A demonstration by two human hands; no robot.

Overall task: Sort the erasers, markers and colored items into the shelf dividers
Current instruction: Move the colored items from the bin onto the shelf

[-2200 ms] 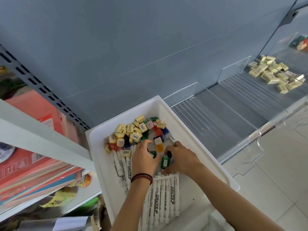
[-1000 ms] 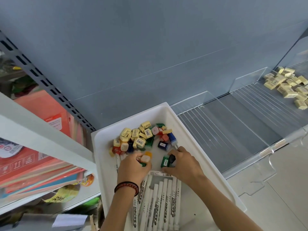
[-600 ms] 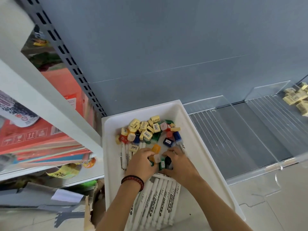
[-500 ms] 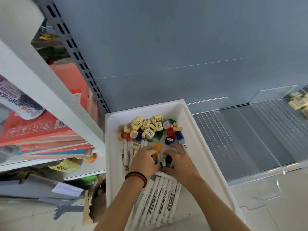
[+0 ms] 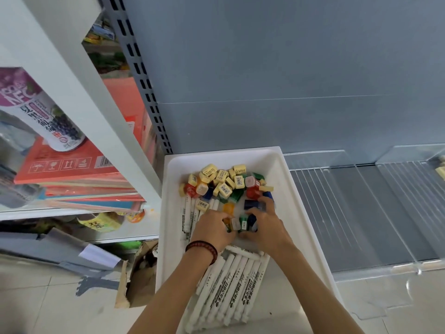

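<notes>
White plastic bin (image 5: 301,213) is sitting at the left end of the grey shelf (image 5: 342,237), holding the whole mix. Pale yellow erasers (image 5: 224,179) are piling up at its far end. Long white markers (image 5: 231,285) are lying side by side at its near end. Small coloured blocks (image 5: 243,224) are sitting in the middle. The person's left hand (image 5: 212,229) and right hand (image 5: 267,227) are meeting there, fingers curling round a few coloured blocks. They are likely gathering one kind so it can go over in one trip. Clear plastic dividers (image 5: 385,213) are standing to the right, waiting for the sorted things. One sorted yellow eraser (image 5: 440,171) is peeking in at the far right edge.
</notes>
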